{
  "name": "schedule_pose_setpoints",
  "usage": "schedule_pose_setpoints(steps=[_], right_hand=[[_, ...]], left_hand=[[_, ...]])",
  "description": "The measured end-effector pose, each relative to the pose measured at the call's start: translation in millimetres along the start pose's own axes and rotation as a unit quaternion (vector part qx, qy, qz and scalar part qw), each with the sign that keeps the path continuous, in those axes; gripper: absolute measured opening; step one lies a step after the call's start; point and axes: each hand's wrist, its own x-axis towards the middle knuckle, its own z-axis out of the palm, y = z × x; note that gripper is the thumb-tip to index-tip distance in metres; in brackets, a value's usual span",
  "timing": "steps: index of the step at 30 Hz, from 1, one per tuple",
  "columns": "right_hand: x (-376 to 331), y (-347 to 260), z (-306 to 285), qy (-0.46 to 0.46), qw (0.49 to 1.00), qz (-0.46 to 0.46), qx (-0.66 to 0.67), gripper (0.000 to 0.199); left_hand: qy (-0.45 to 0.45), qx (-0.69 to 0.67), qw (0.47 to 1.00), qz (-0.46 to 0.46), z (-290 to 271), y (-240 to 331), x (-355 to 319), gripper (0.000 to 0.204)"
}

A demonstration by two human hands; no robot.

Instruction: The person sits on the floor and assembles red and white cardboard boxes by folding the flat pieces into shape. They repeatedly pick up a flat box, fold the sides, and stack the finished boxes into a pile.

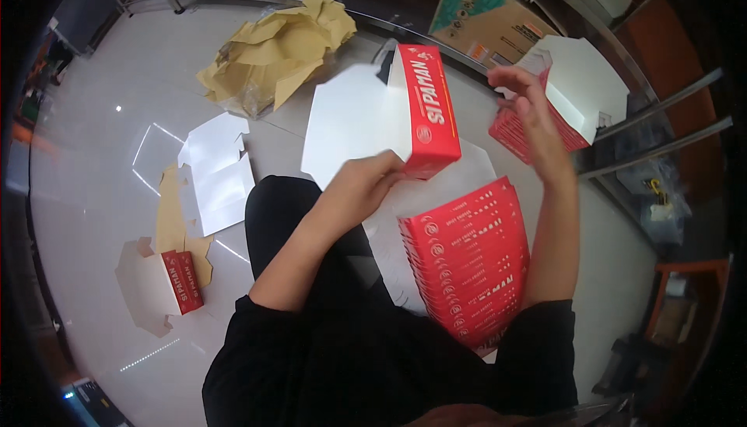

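- Folding step: left hand (366, 186) grips 1 red-and-white carton blank (389, 115), half erected, at 12 o'clock of the lap.
- Right hand (529, 112), open, reaches toward the folded cartons (576, 92) at 2 o'clock.
- Next move likely needs both hands closing flaps.

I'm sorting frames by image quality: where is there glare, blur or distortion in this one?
Head view: bright streaks of glare on the glossy pale floor; the raised right hand is slightly motion-blurred, while the left hand gripping the red-and-white cardboard box is sharper; fisheye bends the metal rails near the rim, and the corners fall dark.
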Motion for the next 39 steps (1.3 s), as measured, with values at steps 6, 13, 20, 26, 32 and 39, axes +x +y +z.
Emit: schedule_pose_setpoints(steps=[6,13,20,26,32,39], right_hand=[[-50.2,28.6,-25.0,-0.221,0.937,0.215,-0.165,0.025],[-111.9,80.6,-5.1,-0.042,0.982,0.181,0.035,0.023],[-109.3,78.5,1.9,0.038,0.97,0.192,0.142,0.03],[-108.4,76.1,6.5,0.057,0.972,0.214,0.075,0.031],[-100.2,85.5,3.5,0.022,0.972,0.212,0.095,0.023],[-110.1,88.8,5.5,0.115,0.963,0.208,0.126,0.015]], left_hand=[[-0.215,-0.145,0.964,-0.053,19.1,-35.6,3.9,0.026],[-0.226,-0.066,0.972,0.008,13.4,-59.2,-6.5,0.024],[-0.326,-0.088,0.94,0.052,26.5,-51.0,-1.0,0.03],[-0.412,-0.225,0.88,-0.07,20.8,-71.8,14.6,0.036],[-0.129,-0.286,0.95,-0.003,55.9,-29.9,87.4,0.053],[-0.359,-0.197,0.912,-0.02,88.3,-14.3,138.7,0.033]])
